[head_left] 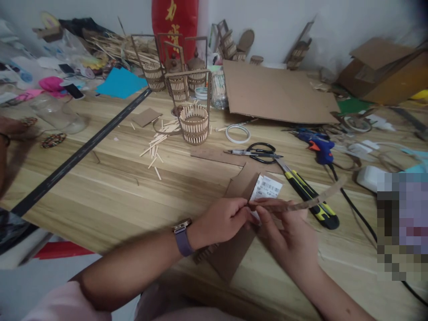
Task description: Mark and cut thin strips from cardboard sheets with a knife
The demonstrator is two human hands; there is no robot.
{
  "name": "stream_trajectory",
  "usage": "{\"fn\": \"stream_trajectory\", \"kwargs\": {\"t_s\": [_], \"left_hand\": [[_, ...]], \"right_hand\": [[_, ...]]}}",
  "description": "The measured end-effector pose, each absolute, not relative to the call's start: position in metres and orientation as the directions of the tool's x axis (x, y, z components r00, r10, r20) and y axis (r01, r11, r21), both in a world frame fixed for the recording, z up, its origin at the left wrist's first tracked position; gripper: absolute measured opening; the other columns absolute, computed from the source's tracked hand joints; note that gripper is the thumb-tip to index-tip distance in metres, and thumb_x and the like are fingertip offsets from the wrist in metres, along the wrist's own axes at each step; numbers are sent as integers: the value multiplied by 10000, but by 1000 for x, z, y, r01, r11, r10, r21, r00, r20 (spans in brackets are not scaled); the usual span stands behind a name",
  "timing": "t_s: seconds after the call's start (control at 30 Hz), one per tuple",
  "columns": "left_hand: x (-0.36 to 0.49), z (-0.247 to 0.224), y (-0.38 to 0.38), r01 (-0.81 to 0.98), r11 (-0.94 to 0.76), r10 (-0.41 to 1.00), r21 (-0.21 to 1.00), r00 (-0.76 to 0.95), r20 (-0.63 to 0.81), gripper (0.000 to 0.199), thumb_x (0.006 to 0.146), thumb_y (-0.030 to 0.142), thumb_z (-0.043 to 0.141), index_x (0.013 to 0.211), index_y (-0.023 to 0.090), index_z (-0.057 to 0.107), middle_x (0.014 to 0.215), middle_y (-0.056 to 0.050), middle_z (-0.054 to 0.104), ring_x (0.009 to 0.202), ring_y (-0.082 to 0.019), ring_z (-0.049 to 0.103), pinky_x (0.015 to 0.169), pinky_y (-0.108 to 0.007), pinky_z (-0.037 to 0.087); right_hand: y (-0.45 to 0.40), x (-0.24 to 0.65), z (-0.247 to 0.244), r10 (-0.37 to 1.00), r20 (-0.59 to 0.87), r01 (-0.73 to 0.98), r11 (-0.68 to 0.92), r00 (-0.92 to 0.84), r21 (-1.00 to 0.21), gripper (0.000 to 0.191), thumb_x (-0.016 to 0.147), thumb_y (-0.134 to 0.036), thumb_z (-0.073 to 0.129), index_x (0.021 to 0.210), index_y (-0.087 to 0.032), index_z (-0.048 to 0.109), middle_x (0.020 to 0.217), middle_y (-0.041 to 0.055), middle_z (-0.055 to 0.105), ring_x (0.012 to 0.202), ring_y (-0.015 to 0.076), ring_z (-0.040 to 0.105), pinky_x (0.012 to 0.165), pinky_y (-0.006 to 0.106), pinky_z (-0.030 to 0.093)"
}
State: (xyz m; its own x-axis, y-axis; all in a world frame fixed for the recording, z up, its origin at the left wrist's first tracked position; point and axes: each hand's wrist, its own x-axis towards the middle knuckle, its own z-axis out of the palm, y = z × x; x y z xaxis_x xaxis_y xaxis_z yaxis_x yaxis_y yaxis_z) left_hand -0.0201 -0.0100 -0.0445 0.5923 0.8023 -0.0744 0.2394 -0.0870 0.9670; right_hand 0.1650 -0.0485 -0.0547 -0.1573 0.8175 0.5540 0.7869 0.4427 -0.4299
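Near the table's front, my left hand pinches one end of a thin brown cardboard strip. My right hand grips the same strip close to my left fingertips, and the strip's free end curves up to the right. Under both hands lies a piece of brown cardboard with a white barcode label on it. A yellow and black utility knife rests just beyond my right hand. Black-handled scissors and a pen lie farther back.
A small stick basket with a tall handle stands mid-table beside loose sticks. A white tape roll, a blue glue gun and a large cardboard sheet lie behind. Another person's hand is at the left edge.
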Motion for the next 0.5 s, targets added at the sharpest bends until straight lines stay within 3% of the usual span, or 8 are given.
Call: {"fn": "stream_trajectory", "kwargs": {"t_s": [0.17, 0.3, 0.5], "left_hand": [[-21, -44, -8, 260, -78, 788, 963, 608, -100, 255, 1042, 265, 450, 853, 174, 595, 848, -48, 733, 797, -169, 685, 707, -242, 461], [-22, -47, -7, 266, -110, 784, 958, 616, -81, 295, 1069, 336, 429, 879, 176, 589, 849, -53, 723, 791, -173, 674, 712, -252, 465], [-22, -49, -8, 264, -116, 793, 958, 605, -71, 274, 1073, 301, 415, 935, 171, 613, 863, -54, 735, 798, -173, 684, 716, -250, 477]], "right_hand": [[-51, 165, -56, 837, 545, 781, 372, -49, -502, 238, 1037, -461, 544, 982, -287, 697, 873, 7, 791, 817, 229, 683, 678, 342, 486], [-51, 162, -56, 822, 553, 772, 438, -137, -460, 146, 1036, -380, 570, 1020, -288, 682, 926, -3, 797, 849, 213, 712, 732, 353, 472], [-47, 160, -55, 780, 594, 785, 488, -196, -382, 127, 1036, -331, 571, 977, -272, 668, 982, 0, 804, 932, 225, 739, 844, 400, 404]]}}
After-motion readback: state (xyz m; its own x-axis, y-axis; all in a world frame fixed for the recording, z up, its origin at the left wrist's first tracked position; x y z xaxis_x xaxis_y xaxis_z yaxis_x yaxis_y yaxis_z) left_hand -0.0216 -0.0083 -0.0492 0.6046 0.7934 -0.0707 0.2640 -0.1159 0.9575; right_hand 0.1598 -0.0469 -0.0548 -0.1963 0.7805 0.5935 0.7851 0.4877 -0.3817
